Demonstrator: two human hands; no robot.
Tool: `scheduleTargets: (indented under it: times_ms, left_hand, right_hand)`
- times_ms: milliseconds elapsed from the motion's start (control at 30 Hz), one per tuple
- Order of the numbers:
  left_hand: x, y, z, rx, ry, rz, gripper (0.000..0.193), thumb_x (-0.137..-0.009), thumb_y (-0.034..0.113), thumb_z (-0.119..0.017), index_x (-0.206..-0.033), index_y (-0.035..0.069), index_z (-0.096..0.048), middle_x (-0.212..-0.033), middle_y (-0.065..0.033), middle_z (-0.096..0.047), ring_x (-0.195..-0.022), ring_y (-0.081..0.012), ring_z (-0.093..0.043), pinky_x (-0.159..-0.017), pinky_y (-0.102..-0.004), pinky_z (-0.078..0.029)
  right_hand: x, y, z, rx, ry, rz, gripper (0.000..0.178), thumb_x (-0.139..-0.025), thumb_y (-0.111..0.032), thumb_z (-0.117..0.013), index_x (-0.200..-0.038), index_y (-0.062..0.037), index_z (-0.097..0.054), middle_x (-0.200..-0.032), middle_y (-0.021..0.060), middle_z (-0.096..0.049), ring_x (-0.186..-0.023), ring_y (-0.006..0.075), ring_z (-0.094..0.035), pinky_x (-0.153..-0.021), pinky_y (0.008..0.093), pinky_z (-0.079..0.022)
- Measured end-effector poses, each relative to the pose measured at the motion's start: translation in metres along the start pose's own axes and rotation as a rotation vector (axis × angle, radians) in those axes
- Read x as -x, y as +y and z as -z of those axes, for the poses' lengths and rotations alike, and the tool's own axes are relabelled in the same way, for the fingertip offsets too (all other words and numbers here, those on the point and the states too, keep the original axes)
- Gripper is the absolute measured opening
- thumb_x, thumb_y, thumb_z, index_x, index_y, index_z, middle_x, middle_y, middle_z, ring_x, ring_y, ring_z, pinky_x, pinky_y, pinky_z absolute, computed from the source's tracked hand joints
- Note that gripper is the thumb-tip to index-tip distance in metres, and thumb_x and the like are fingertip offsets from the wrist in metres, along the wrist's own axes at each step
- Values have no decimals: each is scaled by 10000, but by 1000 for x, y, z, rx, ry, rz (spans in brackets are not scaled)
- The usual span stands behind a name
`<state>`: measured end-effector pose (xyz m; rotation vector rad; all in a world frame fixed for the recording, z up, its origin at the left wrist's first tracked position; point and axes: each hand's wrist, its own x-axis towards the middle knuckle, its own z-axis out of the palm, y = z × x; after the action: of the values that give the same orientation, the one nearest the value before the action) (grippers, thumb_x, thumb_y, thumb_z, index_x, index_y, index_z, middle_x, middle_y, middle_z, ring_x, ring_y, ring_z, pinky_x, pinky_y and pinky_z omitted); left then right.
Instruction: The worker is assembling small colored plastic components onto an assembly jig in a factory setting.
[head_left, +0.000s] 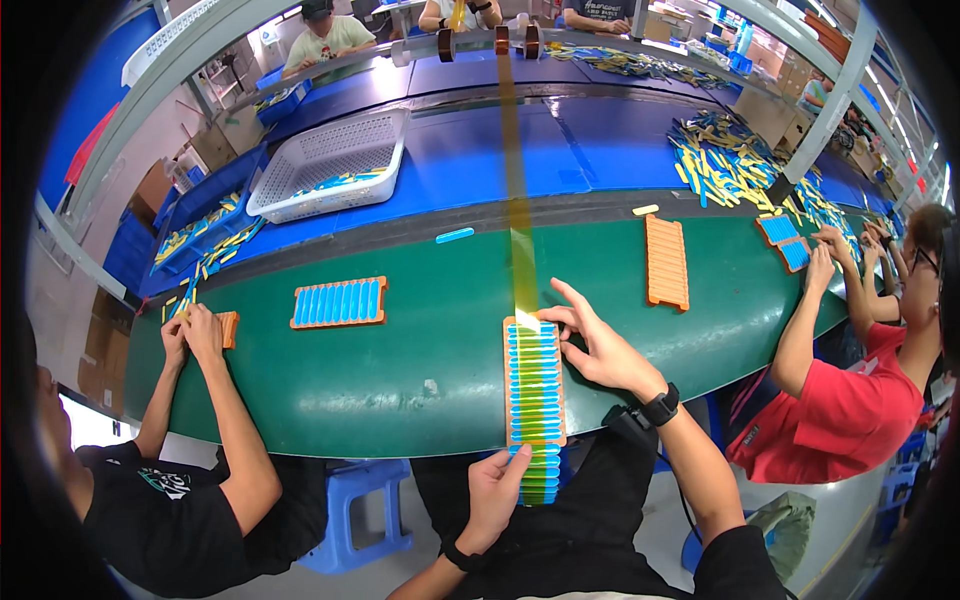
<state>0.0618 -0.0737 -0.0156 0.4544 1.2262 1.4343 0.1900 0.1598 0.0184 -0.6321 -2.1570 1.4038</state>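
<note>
In front of me an orange slotted tray (507, 400) holds a column of blue strips, and translucent yellow tape (522, 260) runs down over their middle. A taped row of blue strips (539, 480) hangs past the tray's near end, beyond the table edge. My left hand (493, 495) pinches this row at its left side, thumb on top; its other fingers are mostly hidden. At the tray's far right corner rests my right hand (605, 350), index finger raised and thumb apart from it. The tape comes down from a roll (503, 40) on the overhead bar.
On the green table (430, 385) lie a filled orange tray (338, 302) at left and an orange tray without blue strips (666, 262) at right. Beyond are a white basket (330, 160) and a pile of blue and yellow strips (725, 160). Co-workers' arms (235, 420) are on both sides.
</note>
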Motion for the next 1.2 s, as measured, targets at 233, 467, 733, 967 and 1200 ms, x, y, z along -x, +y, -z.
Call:
scheduleTargets:
  times_ms: [233, 467, 733, 967, 1200]
  left_hand:
    - [0, 2, -1, -8, -4, 20, 252, -1031, 145, -614, -1042, -74, -739, -966, -53, -745, -844, -47, -632, -766, -213, -474]
    - [0, 0, -4, 21, 29, 25, 253, -1027, 143, -617, -1022, -75, -745, -956, -61, -748, -836, -55, -639, -765, -216, -481]
    - [0, 0, -9, 35, 75, 16, 277, -1018, 171, -646, -958, -78, -754, -848, -51, -743, -713, -37, -632, -636, -210, -498]
    - [-3, 1, -11, -1, 94, 17, 295, -1011, 182, -664, -878, -65, -755, -775, -21, -716, -666, -17, -584, -588, -202, -464]
    - [-6, -3, -10, -14, 108, -2, 321, -1004, 178, -676, -788, -54, -729, -715, 26, -662, -631, 9, -504, -545, -199, -386]
  right_hand:
    - [-1, 3, -5, -46, 4, 24, 924, -883, 132, -532, -1630, -88, -35, -1459, 163, -522, -1165, 237, -565, -1038, 364, -447]
    - [6, -9, -8, 40, 140, 43, 854, -895, 103, -565, -1612, -75, -135, -1433, 174, -531, -1167, 271, -579, -1016, 392, -482]
    - [43, -55, -19, 440, 71, 140, 606, -896, 16, -659, -1459, -16, -437, -983, 96, -663, -946, 298, -626, -883, 403, -472]
    - [67, -73, -46, 540, -71, 219, 627, -876, -25, -673, -1463, 5, -452, -940, 74, -673, -881, 266, -602, -872, 379, -430]
    - [72, -58, -63, 848, 39, 299, 648, -826, -51, -679, -1441, 26, -491, -893, 31, -673, -801, 186, -593, -785, 331, -442]
